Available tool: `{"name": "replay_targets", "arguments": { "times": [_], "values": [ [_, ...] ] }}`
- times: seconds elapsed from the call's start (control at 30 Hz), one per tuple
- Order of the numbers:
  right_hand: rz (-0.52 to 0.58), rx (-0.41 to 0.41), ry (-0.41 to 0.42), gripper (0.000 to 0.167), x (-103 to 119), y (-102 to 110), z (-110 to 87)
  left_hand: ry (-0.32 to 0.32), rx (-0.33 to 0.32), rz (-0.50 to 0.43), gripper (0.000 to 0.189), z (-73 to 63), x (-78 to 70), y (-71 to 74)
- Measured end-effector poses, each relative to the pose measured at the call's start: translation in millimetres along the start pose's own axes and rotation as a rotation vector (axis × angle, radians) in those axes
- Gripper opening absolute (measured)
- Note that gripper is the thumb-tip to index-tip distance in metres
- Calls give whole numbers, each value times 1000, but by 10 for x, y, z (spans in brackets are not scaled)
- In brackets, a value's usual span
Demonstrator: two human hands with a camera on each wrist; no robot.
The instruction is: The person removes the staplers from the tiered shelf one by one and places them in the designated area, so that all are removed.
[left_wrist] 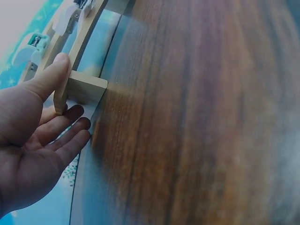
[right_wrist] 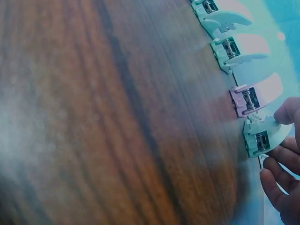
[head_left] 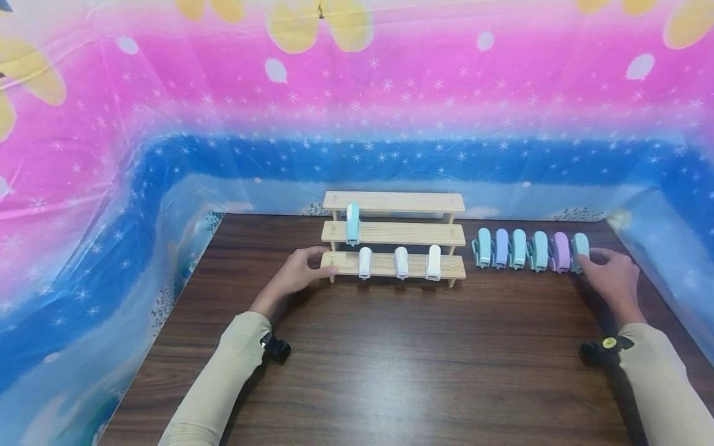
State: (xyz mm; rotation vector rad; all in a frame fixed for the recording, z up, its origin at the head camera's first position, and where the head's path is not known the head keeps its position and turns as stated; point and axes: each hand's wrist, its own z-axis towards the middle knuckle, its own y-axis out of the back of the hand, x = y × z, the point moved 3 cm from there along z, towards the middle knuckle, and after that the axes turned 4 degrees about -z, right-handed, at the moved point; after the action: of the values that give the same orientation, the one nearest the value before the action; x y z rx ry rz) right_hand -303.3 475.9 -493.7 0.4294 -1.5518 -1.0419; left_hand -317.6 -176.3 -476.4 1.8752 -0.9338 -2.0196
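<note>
My left hand [head_left: 298,271] grips the left end of the lowest board of a three-tier wooden display rack [head_left: 393,233], thumb over it and index finger underneath; the other fingers hang loose in the left wrist view. Three white mini staplers [head_left: 401,262] stand on that lowest tier, and a light blue mini stapler [head_left: 352,223] stands on the middle one. My right hand [head_left: 612,277] pinches a mint green mini stapler [right_wrist: 261,137] between thumb and fingers. This stapler is at the right end of a row, beside a purple mini stapler [head_left: 560,252].
Left of the purple one in the row stand several mint and teal staplers [head_left: 517,249] and a lavender-blue stapler [head_left: 500,249]. The row is on the dark wooden table [head_left: 413,347], right of the rack. A patterned cloth backdrop [head_left: 390,111] rises behind the table.
</note>
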Motion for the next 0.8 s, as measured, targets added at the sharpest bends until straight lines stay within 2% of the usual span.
{"name": "replay_targets", "arguments": {
  "times": [0.13,0.33,0.57,0.8],
  "values": [
    [14,5,1,78,4,43,-26,5,4,0,64,1,-2,-12],
    [28,-95,67,71,103,175,-53,5,1,-4,64,4,-3,-13],
    [18,-142,116,68,327,247,-158,2,-2,-2,63,0,-2,-2],
    [65,-131,153,68,625,203,-308,7,1,-5,63,-7,-8,3]
  ]
}}
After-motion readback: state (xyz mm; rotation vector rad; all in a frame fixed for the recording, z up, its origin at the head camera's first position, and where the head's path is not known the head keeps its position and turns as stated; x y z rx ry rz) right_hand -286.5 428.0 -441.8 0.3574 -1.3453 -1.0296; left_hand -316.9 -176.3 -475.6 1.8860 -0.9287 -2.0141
